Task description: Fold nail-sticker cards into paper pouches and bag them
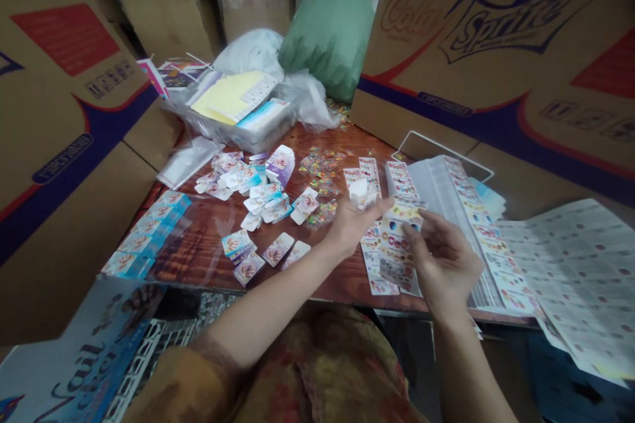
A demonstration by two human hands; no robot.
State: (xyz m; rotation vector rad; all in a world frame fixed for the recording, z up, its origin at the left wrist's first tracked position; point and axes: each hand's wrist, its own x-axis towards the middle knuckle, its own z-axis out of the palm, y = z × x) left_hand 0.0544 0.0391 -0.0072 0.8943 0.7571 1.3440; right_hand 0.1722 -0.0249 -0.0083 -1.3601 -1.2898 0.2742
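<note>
Head view — two hands (pixel 350 228) (pixel 451 264) at one printed strip (pixel 395 248) (two cartons (pixel 64 172) (pixel 496 73) flanking).

Both hands (pixel 350 225) (pixel 449 268) at a printed strip (pixel 397 250), seemingly paper.

Both forearms (pixel 280 297) angle inward over the near edge of the table (pixel 330 287). The left hand (pixel 351 221) points rightward, thumb (pixel 378 209) extended; the right hand (pixel 449 264) pinches with thumb and forefinger (pixel 437 223).

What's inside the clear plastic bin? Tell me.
A yellow sheet and a blue-and-white piece lie uppermost in the clear plastic bin; whatever is beneath them is covered.
</note>
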